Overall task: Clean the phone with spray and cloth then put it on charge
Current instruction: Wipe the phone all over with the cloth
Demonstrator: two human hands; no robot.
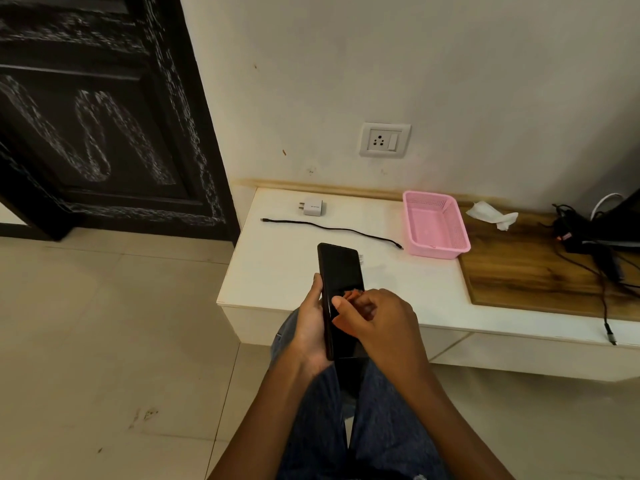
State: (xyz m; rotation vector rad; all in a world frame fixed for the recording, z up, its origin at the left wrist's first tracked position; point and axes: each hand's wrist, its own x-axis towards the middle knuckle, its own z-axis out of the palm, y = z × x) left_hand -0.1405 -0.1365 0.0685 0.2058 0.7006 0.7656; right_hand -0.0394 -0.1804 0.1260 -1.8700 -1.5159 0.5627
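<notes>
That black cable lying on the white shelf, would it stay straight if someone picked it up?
Probably not: the black cable is thin and lies in a loose wavy line, so it likely droops. It looks light, and a push would likely drag it across the white shelf.

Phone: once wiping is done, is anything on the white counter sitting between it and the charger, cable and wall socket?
Nothing visible does. The phone is in the left hand; counter lies bare up to the black cable and white adapter. The wall socket is unblocked; the pink basket sits off right.
</notes>
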